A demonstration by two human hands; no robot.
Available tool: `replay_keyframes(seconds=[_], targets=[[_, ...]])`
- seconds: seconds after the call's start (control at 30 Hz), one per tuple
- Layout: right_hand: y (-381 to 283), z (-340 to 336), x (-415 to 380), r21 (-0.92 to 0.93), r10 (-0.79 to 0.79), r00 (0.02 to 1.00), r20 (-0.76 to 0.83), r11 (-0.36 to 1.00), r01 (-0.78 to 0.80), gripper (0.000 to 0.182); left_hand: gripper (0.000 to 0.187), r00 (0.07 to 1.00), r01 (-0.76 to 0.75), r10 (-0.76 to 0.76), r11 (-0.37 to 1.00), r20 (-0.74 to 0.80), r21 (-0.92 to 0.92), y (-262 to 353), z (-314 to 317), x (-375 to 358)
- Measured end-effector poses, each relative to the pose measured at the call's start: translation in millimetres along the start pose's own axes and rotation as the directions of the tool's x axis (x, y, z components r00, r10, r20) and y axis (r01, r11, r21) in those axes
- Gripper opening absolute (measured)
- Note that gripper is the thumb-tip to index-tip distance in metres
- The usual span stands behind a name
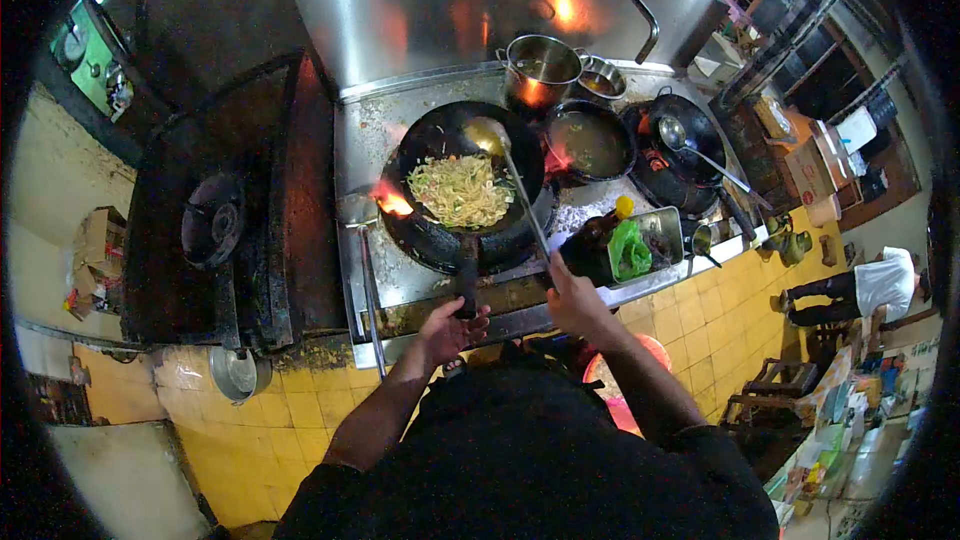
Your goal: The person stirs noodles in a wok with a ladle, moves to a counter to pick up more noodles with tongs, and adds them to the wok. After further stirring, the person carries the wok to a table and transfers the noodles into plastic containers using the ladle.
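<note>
My right hand (pixel 578 302) is wrapped round the long handle of a metal ladle (pixel 525 202). The ladle's bowl rests inside a black wok (pixel 425 130), by its far right side. Noodles with bits of green (pixel 460 190) lie heaped in the wok. At the near end of the dark wok handle (pixel 468 275) is my left hand (pixel 452 332), its thumb and fingers loosely curled about the tip. Flame (pixel 393 202) shows at the wok's left edge.
A steel pot (pixel 541 62), a pan of liquid (pixel 590 140) and another wok (pixel 690 130) holding a ladle stand right. A metal tray (pixel 662 230) carries a green bag (pixel 629 248) beside a yellow-capped bottle (pixel 624 207). A person (pixel 860 285) is far right.
</note>
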State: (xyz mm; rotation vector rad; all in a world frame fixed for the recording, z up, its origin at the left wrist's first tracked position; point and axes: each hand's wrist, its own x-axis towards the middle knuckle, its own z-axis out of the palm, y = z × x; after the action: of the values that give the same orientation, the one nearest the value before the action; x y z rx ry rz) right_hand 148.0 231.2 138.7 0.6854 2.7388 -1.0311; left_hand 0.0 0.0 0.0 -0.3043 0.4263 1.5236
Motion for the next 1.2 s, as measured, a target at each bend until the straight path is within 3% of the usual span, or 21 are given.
replay_keyframes(seconds=[0.1, 0.17, 0.23, 0.3, 0.37, 0.43, 0.47, 0.5, 0.57, 0.7, 0.77, 0.8, 0.83, 0.9, 0.93, 1.0, 1.03, 1.1, 1.13, 1.17, 1.2], targets=[[-10.3, 7.5, -11.8, 0.029, -0.044, 0.999, 0.010, 0.999, 0.044, 0.074, 0.036, 0.995, -0.060, 0.066, 0.995, -0.080, 0.080, 16.1, 6.2, -10.6], [18.2, -3.6, -38.2, -0.213, -0.227, 0.967, 0.112, 0.945, 0.246, 0.075, 0.038, 0.987, -0.115, 0.127, 0.985, -0.094, 0.128, 6.4, 12.0, -11.0], [-1.8, -34.8, -37.5, -0.193, -0.193, 0.973, 0.128, 0.957, 0.216, 0.074, 0.039, 0.990, -0.103, 0.113, 0.988, -0.083, 0.118, 1.6, 19.0, -4.7], [-14.9, -21.0, -19.4, -0.232, -0.010, 0.998, 0.070, 0.972, 0.026, 0.071, 0.041, 0.991, -0.091, 0.102, 0.989, -0.091, 0.115, -1.0, 18.9, -6.3], [-4.5, 26.0, -3.6, -0.231, -0.071, 0.997, -0.014, 0.971, 0.066, 0.067, 0.043, 0.996, -0.006, 0.015, 0.995, -0.092, 0.098, -1.4, 13.3, 0.4], [-16.5, 30.4, -6.5, -0.382, -0.070, 0.991, 0.118, 0.917, 0.110, 0.068, 0.046, 0.993, -0.037, 0.048, 0.993, -0.104, 0.108, 0.9, 16.0, 2.9], [0.8, 8.5, -15.6, -0.297, -0.001, 0.978, 0.211, 0.953, 0.065, 0.069, 0.046, 0.990, -0.063, 0.075, 0.993, -0.122, 0.103, 1.2, 15.4, -0.2], [-15.7, -27.0, -26.4, -0.364, 0.106, 0.972, 0.208, 0.931, -0.023, 0.072, 0.047, 0.986, -0.090, 0.102, 0.991, -0.135, 0.096, 1.4, 21.8, -3.1], [-9.3, -62.4, -28.5, -0.319, 0.012, 0.987, 0.158, 0.947, 0.039, 0.073, 0.045, 0.989, -0.096, 0.105, 0.992, -0.102, 0.087, 5.1, 33.7, -6.9], [43.7, 27.0, 38.3, -0.181, 0.161, 0.985, 0.057, 0.972, -0.148, 0.075, 0.044, 0.989, -0.029, 0.051, 0.986, -0.136, 0.162, 20.9, 24.4, 13.6], [8.0, 8.6, 11.4, -0.248, 0.040, 0.987, 0.159, 0.969, 0.001, 0.074, 0.039, 0.992, -0.067, 0.086, 0.980, -0.097, 0.185, 27.7, 40.8, 24.4], [8.1, -27.5, -1.2, -0.164, 0.020, 0.977, 0.210, 0.986, 0.015, 0.071, 0.035, 0.983, -0.081, 0.109, 0.980, -0.147, 0.184, 26.1, 36.3, 31.0], [49.3, -36.6, -7.1, 0.271, -0.012, 0.979, 0.206, 0.961, -0.046, 0.066, 0.032, 0.972, -0.102, 0.137, 0.978, -0.192, 0.182, 26.7, 33.9, 36.8], [17.4, -65.2, -5.2, -0.175, -0.035, 0.995, 0.089, 0.983, 0.051, 0.063, 0.028, 0.986, -0.110, 0.124, 0.985, -0.108, 0.130, 28.5, 32.7, 42.5], [26.5, -34.5, 8.4, -0.171, -0.031, 0.995, 0.090, 0.984, 0.046, 0.063, 0.023, 0.994, -0.104, 0.106, 0.991, -0.030, 0.083, 25.6, 30.2, 42.0], [56.9, 37.9, 51.6, 0.152, 0.137, 0.991, 0.001, 0.979, -0.136, 0.037, 0.021, 0.994, -0.108, 0.109, 0.992, -0.013, 0.064, 24.5, 26.4, 47.3], [47.9, 36.7, 42.0, 0.151, 0.137, 0.991, -0.004, 0.979, -0.135, 0.037, 0.018, 0.994, -0.113, 0.113, 0.993, 0.000, 0.036, 22.7, 27.5, 48.3], [33.8, 36.0, 17.8, 0.138, -0.161, 0.987, -0.023, 0.977, 0.162, 0.063, 0.016, 0.996, -0.086, 0.086, 0.996, 0.002, -0.007, 23.9, 30.2, 44.7], [56.2, 19.0, 9.8, 0.294, -0.144, 0.987, 0.074, 0.949, 0.116, 0.064, 0.015, 0.998, -0.063, 0.063, 0.996, 0.001, -0.059, 22.7, 30.1, 41.4], [60.6, -8.0, -2.4, 0.417, -0.270, 0.960, 0.070, 0.882, 0.218, 0.065, 0.015, 0.998, -0.055, 0.055, 0.997, -0.001, -0.056, 21.8, 27.2, 39.0], [64.9, -37.4, -8.6, 0.054, 0.183, 0.943, 0.278, 0.977, -0.205, 0.066, 0.015, 0.993, -0.107, 0.111, 0.991, -0.047, 0.081, 20.5, 23.8, 37.2]])
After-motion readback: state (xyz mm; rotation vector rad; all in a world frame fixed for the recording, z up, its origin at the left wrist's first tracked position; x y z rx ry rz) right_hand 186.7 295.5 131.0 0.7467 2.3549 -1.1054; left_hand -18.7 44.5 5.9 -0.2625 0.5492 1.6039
